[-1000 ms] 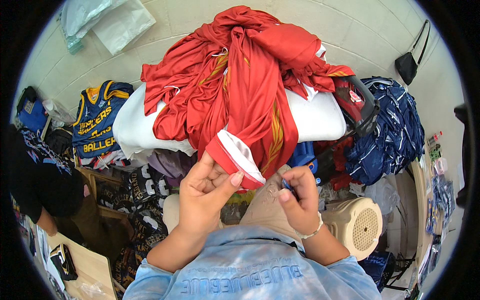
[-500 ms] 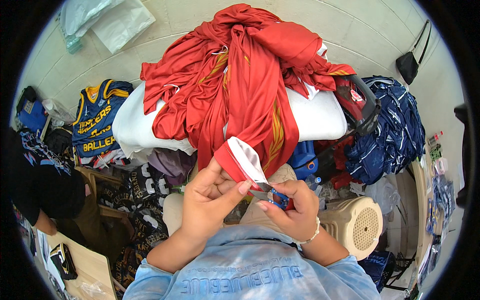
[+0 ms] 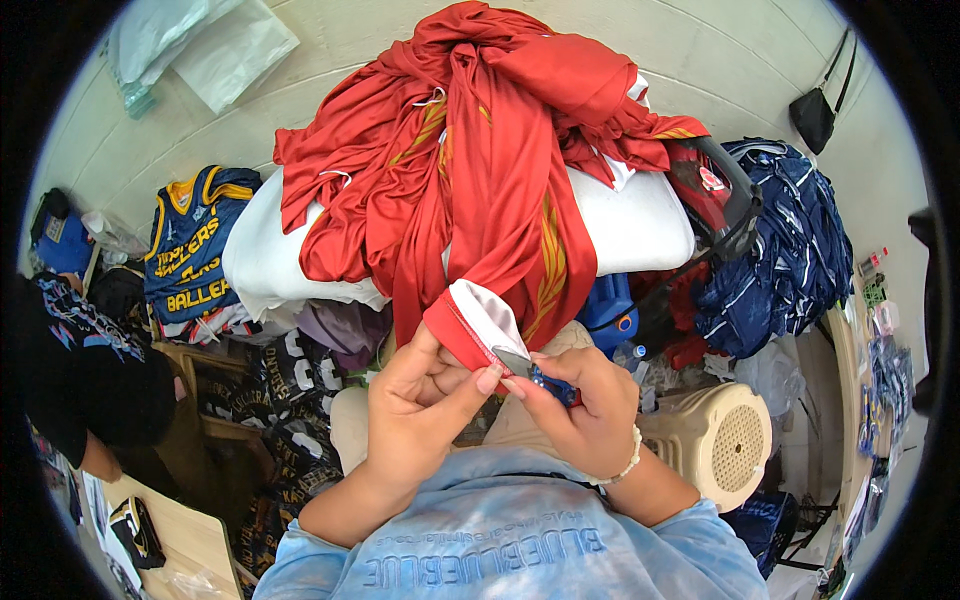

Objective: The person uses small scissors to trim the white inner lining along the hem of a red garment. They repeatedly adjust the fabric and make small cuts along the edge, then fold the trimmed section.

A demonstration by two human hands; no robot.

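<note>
My left hand (image 3: 415, 420) pinches a red band of fabric with white lining (image 3: 480, 320), held below the big pile of red garments with yellow stripes (image 3: 470, 170). My right hand (image 3: 585, 420) grips small blue-handled snips (image 3: 555, 390), their metal blades against the lower right edge of the band, close to my left fingertips. The exact position of the blade tips is partly hidden by fingers and fabric.
The red pile lies on a white padded surface (image 3: 630, 225). A beige stool (image 3: 725, 445), navy garments (image 3: 775, 250), a blue jug (image 3: 610, 310) and navy-yellow jerseys (image 3: 195, 250) surround it. Another person in black (image 3: 110, 380) is at the left beside a wooden board (image 3: 180, 530).
My right hand has moved left with the snips, from apart to against the band's edge. The band in my left hand has shifted slightly right and down since a second ago.
</note>
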